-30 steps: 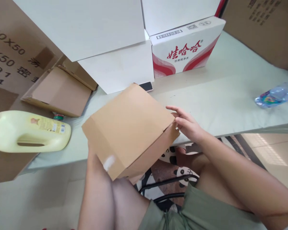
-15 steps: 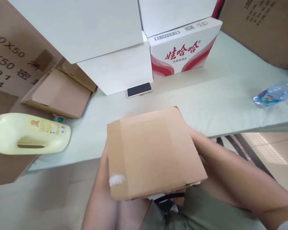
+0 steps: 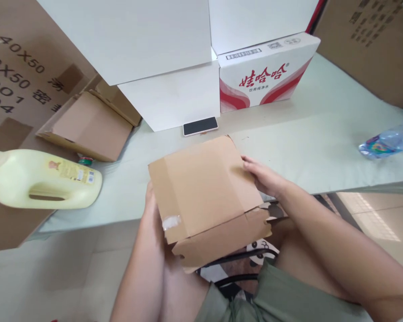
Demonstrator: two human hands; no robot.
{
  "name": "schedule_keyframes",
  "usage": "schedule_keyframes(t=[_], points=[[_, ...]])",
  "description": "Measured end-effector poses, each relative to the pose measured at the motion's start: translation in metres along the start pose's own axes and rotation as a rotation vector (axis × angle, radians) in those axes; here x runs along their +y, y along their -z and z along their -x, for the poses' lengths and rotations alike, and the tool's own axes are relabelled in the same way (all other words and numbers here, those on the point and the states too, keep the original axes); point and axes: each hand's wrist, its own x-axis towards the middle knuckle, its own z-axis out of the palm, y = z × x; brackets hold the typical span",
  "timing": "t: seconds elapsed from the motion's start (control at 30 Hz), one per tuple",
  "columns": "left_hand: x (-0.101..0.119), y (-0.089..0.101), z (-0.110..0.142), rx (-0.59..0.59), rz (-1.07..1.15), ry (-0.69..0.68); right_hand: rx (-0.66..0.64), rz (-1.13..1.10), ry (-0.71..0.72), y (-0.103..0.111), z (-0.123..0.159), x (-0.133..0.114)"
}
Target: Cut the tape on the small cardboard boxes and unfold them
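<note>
- One brown rectangular cardboard box [image 3: 204,188]: tilted, over the front edge of the pale-green cloth-covered table [image 3: 295,134].
- Bare left hand [image 3: 150,197]: at box's left side; fingers hidden, grip cannot be told.
- Bare right hand [image 3: 263,178]: at right edge; fingers partly hidden, clamped or not unclear.

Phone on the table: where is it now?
Upper middle of the head view: the phone lies at the foot of the lower plain white box, beyond the held cardboard box.
</note>
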Motion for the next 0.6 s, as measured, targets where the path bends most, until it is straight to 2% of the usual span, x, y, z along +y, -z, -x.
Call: schedule_keyframes(t=[0.1,0.17,0.3,0.37,0.47,0.53,0.6], points=[[0.002,0.002,-0.008,0.054,-0.066,0.019,-0.001,0.109,-0.044,-0.002,-0.001,0.006],[0.004,0.003,-0.011,0.046,-0.029,0.030,0.030,0.141,-0.029,-0.003,-0.003,0.009],[0.003,0.007,-0.014,-0.192,0.146,-0.023,0.093,0.091,0.009,-0.007,-0.006,0.009],[0.000,0.010,-0.014,-0.264,0.095,-0.034,0.115,0.067,-0.001,-0.010,-0.005,0.007],[-0.002,0.013,-0.018,-0.258,0.010,-0.050,0.164,0.046,-0.027,-0.011,-0.002,0.002],[-0.001,0.016,-0.024,-0.215,0.076,-0.089,0.186,0.024,-0.030,-0.009,-0.001,-0.002],[0.001,0.020,-0.033,-0.170,0.175,-0.130,0.152,-0.025,-0.035,-0.005,0.000,-0.006]])
